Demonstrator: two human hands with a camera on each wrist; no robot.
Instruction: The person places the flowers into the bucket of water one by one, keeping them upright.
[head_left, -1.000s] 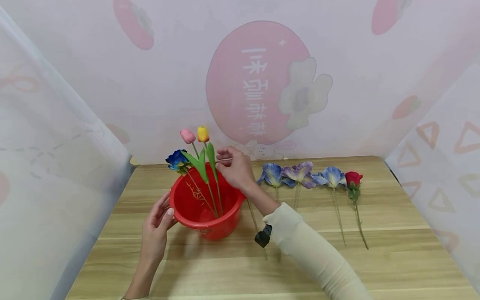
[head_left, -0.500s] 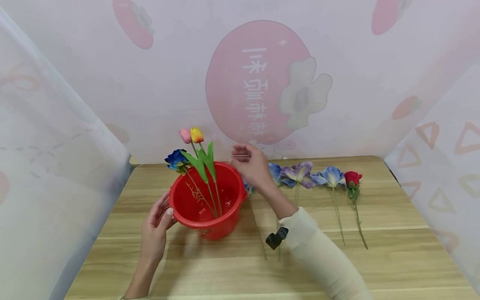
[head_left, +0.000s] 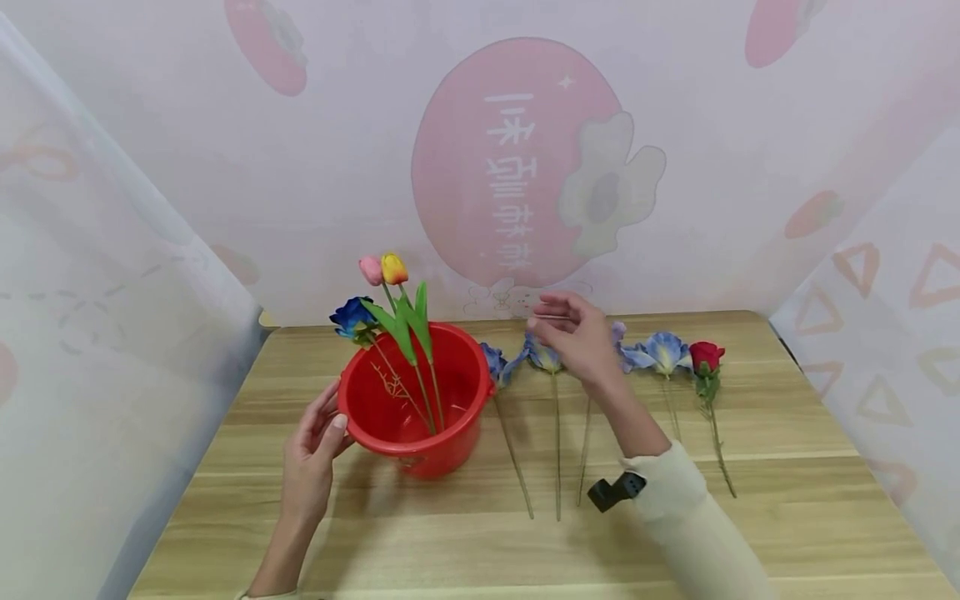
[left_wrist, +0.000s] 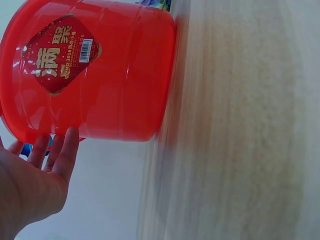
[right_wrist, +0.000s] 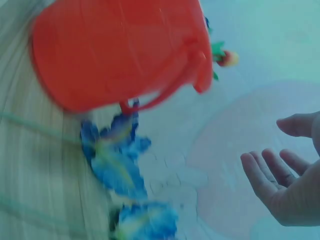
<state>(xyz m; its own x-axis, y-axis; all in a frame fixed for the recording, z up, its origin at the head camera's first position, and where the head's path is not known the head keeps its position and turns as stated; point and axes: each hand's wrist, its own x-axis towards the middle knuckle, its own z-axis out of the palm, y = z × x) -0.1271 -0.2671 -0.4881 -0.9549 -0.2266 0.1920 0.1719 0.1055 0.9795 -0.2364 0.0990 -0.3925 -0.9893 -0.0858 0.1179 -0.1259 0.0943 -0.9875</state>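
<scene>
A red bucket [head_left: 450, 446] stands on the left part of the table, with a blue rose [head_left: 352, 318], a pink tulip [head_left: 370, 270] and a yellow-orange tulip [head_left: 393, 269] leaning in it. At its left side my left hand [head_left: 309, 462] touches the wall near the rim, fingers and thumb fairly straight. My right hand [head_left: 577, 346] hovers over the row of flowers, fingers loosely bent and holding nothing. It partly covers a purple iris-like flower [head_left: 618, 337]. Just left of it lies a blue iris-like flower [head_left: 546, 354]; another blue iris-like flower [head_left: 495, 362] lies against the bucket's right.
Right of my right hand lie a further pale blue iris-like flower [head_left: 663, 354] and a red rose [head_left: 707, 357], stems toward me. The wooden table [head_left: 795, 517] meets a printed backdrop [head_left: 337, 167] at its back edge. The bucket's handle [right_wrist: 167, 87] hangs at its side.
My right hand has left the yellow-orange tulip in the bucket and moved right, over the lying flowers. That tulip now leans closer to the pink one. My left hand has stayed put.
</scene>
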